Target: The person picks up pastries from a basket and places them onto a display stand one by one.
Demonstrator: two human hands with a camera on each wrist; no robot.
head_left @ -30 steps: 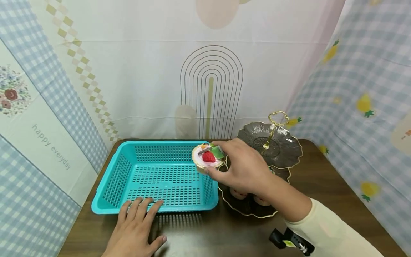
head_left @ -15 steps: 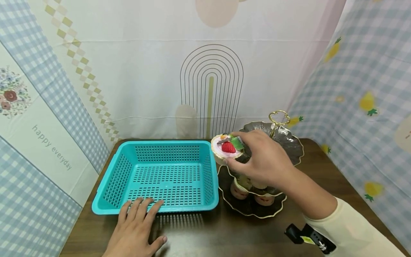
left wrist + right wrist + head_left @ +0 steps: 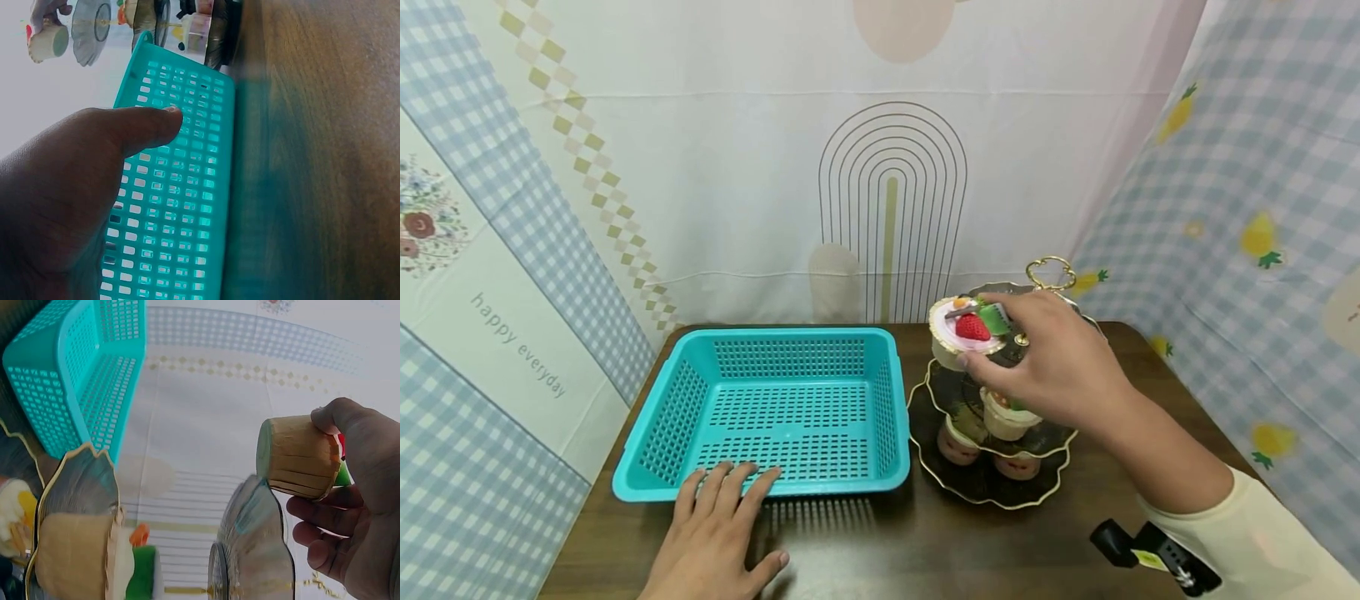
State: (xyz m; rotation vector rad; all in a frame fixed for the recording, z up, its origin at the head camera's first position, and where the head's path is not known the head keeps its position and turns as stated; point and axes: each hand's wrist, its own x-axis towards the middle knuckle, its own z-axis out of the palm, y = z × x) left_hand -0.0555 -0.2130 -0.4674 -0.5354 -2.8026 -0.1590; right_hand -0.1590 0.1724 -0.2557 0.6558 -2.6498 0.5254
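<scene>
Head view: a person's right hand (image 3: 1052, 367) grips a strawberry-topped cupcake (image 3: 967, 332) by its rim, fingers (image 3: 992, 379) curled round it, holding it in the air at the left edge of the top plate of a gold-trimmed tiered dessert stand (image 3: 1000, 492) near the right rear corner of the dark wooden surface (image 3: 925, 550). Other small cakes (image 3: 1006, 418) sit on the lower tiers below the hand. A turquoise perforated basket (image 3: 891, 400) lies just left of the stand, its right wall close to the stand's scalloped rim. The left hand (image 3: 715, 537) lies flat at the front edge of the surface, relaxed fingertips touching the basket's near wall and gripping nothing. Bare wood stretches along the front edge between the two arms.

Left wrist view: the left hand (image 3: 69, 200) rests with its thumb straight against the basket (image 3: 181, 206) wall; the wooden surface (image 3: 325, 156) runs bare beside it. The cupcake (image 3: 45, 41) shows small at the top left corner.

Right wrist view: the right hand (image 3: 359, 506) pinches the cupcake (image 3: 297, 456) in its paper case, clear above the rim of the stand's top plate (image 3: 256, 550). The basket (image 3: 75, 381) sits to the left, apart from the hand.
</scene>
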